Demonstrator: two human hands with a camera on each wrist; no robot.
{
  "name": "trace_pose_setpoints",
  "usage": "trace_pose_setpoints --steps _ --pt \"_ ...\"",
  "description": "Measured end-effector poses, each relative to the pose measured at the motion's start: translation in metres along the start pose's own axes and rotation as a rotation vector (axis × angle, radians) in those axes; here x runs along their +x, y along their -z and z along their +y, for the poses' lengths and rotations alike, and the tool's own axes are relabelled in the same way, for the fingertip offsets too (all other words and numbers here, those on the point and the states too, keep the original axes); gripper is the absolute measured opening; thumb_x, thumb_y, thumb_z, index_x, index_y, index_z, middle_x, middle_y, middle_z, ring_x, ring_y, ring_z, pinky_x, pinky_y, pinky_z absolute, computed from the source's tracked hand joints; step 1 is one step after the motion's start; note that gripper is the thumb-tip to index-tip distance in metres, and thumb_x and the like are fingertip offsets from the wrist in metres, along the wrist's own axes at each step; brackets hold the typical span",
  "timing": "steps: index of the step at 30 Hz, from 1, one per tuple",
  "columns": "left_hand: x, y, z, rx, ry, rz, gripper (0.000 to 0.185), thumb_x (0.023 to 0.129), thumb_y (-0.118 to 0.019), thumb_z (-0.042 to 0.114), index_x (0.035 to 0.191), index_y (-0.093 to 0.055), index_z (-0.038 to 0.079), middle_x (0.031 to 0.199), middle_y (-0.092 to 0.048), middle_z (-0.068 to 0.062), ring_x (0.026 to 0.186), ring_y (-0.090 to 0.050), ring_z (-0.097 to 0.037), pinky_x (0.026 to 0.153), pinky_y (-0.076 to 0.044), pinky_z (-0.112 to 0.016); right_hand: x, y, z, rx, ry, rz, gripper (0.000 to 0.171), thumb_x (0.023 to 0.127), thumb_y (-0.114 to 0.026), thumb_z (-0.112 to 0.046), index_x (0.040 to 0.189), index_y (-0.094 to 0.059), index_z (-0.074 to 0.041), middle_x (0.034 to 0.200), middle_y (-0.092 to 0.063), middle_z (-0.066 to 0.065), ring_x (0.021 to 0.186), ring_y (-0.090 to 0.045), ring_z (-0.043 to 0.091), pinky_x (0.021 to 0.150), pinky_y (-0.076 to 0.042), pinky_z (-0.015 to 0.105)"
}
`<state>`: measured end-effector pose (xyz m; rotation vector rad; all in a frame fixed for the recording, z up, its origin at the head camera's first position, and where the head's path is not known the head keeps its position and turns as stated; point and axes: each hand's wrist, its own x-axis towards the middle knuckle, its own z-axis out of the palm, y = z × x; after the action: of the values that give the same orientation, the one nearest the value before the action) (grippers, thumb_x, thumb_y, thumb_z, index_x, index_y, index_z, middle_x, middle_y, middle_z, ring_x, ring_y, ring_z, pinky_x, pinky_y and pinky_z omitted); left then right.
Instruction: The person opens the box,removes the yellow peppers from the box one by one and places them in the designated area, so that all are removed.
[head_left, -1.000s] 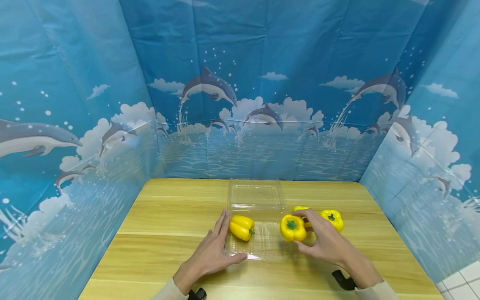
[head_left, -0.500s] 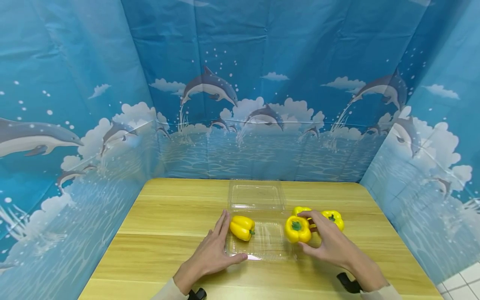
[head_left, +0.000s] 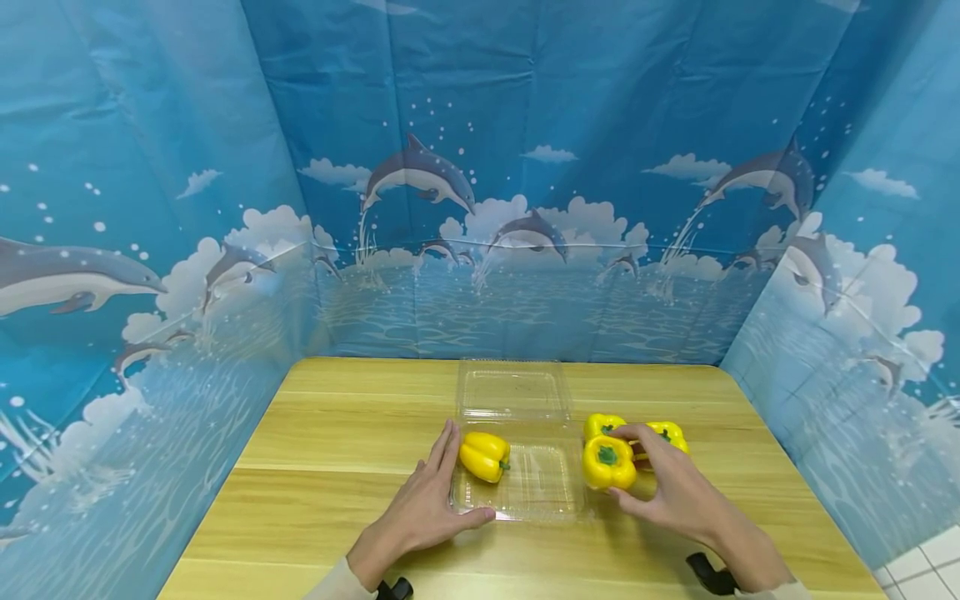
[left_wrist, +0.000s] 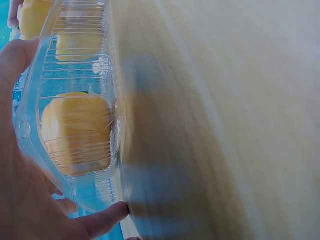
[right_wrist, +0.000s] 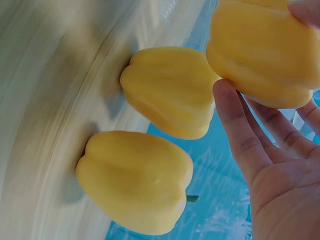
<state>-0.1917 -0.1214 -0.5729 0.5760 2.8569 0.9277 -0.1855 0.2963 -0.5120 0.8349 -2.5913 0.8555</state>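
Note:
My right hand [head_left: 663,483] pinches a yellow bell pepper [head_left: 609,463] between thumb and fingers, beside the right edge of a clear plastic clamshell box [head_left: 536,483]. In the right wrist view the fingers reach along the sides of the held pepper [right_wrist: 265,50]. My left hand [head_left: 420,500] rests at the box's left front corner, fingers straight along the side and thumb at the front rim. Another yellow pepper [head_left: 483,457] lies on its side in the left part of the box; it shows through the ribbed wall in the left wrist view.
Two more yellow peppers, one behind the held one [head_left: 600,423] and one farther right [head_left: 670,435], stand on the wooden table [head_left: 337,433]. The box's lid [head_left: 513,390] lies open toward the back. A blue dolphin-print curtain [head_left: 480,308] surrounds the table's back and sides.
My right hand has moved right with the pepper, from over the box's right part to beside its edge. The left hand and the box have stayed put.

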Motion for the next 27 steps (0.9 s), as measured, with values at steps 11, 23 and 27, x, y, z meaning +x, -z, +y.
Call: trace_pose_setpoints --steps 11,23,27 --pt "0.000 -0.001 -0.002 0.001 -0.001 0.002 0.138 0.096 -0.076 0.085 0.190 0.000 0.018 0.200 0.004 -0.010 0.164 -0.055 -0.052 0.139 -0.035 -0.080 -0.010 0.002 0.007 -0.013 -0.017 0.021 0.079 0.081 -0.103 -0.013 0.147 -0.061 -0.005 0.141 -0.073 0.010 0.121 -0.071 0.009 0.090 -0.073 0.029" --pt "0.000 0.000 -0.002 -0.004 -0.003 0.004 0.138 0.095 -0.076 0.085 0.190 -0.001 0.018 0.200 0.004 -0.010 0.163 -0.056 -0.053 0.138 -0.035 -0.081 -0.018 0.003 0.015 0.018 -0.071 -0.034 0.077 0.082 -0.104 -0.016 0.145 -0.059 -0.009 0.139 -0.074 0.011 0.119 -0.072 0.010 0.090 -0.073 0.029" --pt "0.000 -0.001 -0.002 -0.005 -0.002 0.008 0.137 0.095 -0.077 0.084 0.190 -0.002 0.018 0.200 0.003 -0.010 0.162 -0.056 -0.053 0.139 -0.035 -0.080 -0.020 0.003 0.015 0.047 -0.094 -0.068 0.075 0.084 -0.103 -0.018 0.144 -0.058 -0.011 0.139 -0.073 0.009 0.119 -0.072 0.007 0.090 -0.072 0.028"
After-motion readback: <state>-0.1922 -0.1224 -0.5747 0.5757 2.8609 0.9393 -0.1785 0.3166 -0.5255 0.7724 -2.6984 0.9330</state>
